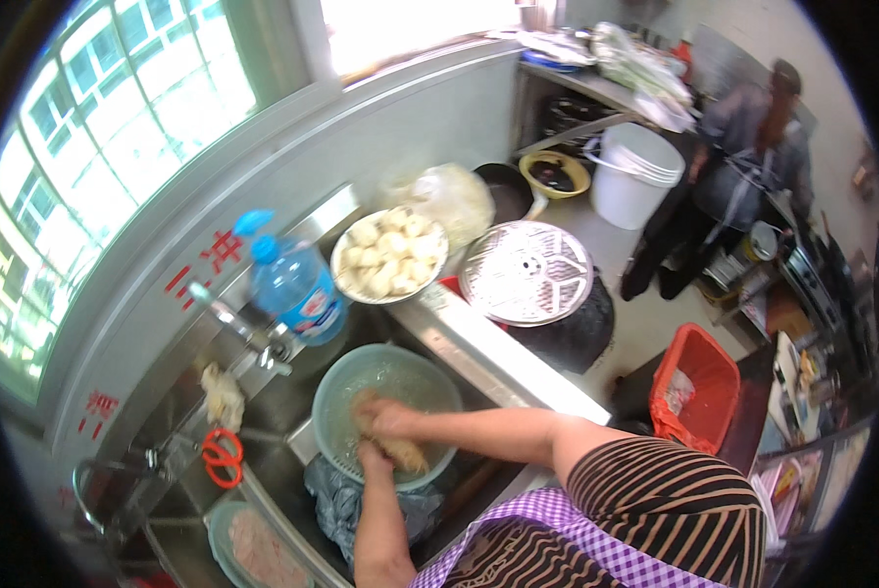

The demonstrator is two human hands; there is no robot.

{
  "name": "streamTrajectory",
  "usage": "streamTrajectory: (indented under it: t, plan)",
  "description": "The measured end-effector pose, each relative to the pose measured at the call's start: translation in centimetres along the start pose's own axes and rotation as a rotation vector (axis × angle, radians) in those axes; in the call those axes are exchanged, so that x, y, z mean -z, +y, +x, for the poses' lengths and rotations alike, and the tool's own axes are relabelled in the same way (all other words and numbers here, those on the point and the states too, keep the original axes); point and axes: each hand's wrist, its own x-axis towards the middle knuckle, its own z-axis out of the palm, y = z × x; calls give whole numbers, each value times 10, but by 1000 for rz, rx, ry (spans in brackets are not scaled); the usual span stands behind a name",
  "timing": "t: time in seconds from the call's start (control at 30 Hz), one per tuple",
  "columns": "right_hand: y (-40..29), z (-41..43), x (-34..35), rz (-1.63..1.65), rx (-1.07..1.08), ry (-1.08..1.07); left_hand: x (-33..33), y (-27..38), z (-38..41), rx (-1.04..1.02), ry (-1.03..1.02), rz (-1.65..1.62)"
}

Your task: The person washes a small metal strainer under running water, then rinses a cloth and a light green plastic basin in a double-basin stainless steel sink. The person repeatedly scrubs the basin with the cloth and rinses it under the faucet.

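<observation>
A round pale green basin (325, 441) of cloudy water stands in a stainless steel sink. Both of my hands are partly under the water. My right hand (391, 420) rests on a long tan-brown food item (404, 452), whose exact kind I cannot tell. My left hand (374, 454) touches the same item from the near side, its fingers hidden by the water. A crumpled grey plastic bag (336, 503) lies under and beside the basin. Above the basin is a metal faucet (263, 351), with a blue pump bottle (299, 294) next to it.
Peeled pale vegetables fill a bowl (389, 257) behind the sink, beside a perforated metal steamer tray (527, 272). Orange-handled scissors (222, 459) lie on the left sink edge near a pale cloth (222, 397). A red bin (696, 389) stands right. A co-worker (748, 162) stands farther back.
</observation>
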Motion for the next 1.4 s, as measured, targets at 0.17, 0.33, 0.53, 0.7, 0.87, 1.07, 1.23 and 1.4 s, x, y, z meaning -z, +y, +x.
streamTrajectory:
  t: [0.17, 0.33, 0.53, 0.7, 0.87, 1.07, 1.23, 1.4]
  plan:
    - [-89, -60, 13, -136, -60, 187, -39, 22, -9, -99, -342, -189]
    - [-17, -9, -14, 145, -154, 204, -58, 50, -36, -139, -33, 135]
    - [1, -14, -1, -736, -100, 105, -40, 51, -31, -572, 283, 882]
    - [41, -32, -44, -664, -66, 14, -92, 39, -73, -343, 476, 1588]
    - [8, -5, 15, -393, -207, -150, -54, 48, -43, -311, 351, 1187]
    - [71, -15, -11, -305, -65, 217, -59, 78, -66, -116, 117, 261]
    - [28, -6, 14, -297, -223, 61, -57, 85, -63, -38, 213, 76]
    - [1, -17, -22, -150, -75, 173, -33, 42, -29, -118, 219, 480]
